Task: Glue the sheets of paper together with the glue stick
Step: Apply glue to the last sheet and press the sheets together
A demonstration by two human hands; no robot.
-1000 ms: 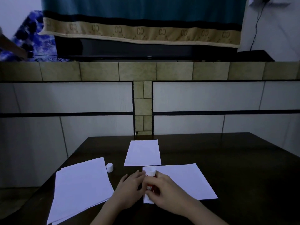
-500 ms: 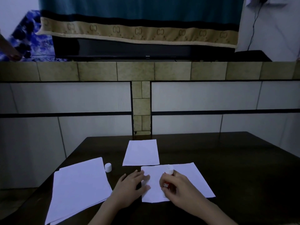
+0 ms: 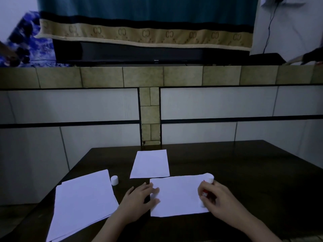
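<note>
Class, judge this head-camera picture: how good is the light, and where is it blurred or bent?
Head view: dim and bluish, so the table reads almost black while the sheets stand out; the tiled ledge bows from the wide lens; the upper left corner is smeared.

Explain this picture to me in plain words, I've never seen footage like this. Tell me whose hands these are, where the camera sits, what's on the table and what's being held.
No machine here: a person wears a camera on the head, looking forward and down, so the two hands are the wearer's own.

On the dark table lie a stack of white paper at the left, a single sheet further back, and another sheet right in front of the person. A small white cap stands beside the stack.

The left hand rests with straight fingers on the near sheet's left edge, holding it down. The right hand grips a glue stick with a red label near the sheet's right edge. Which end of the stick touches the paper is hard to tell in this dim light.
</note>
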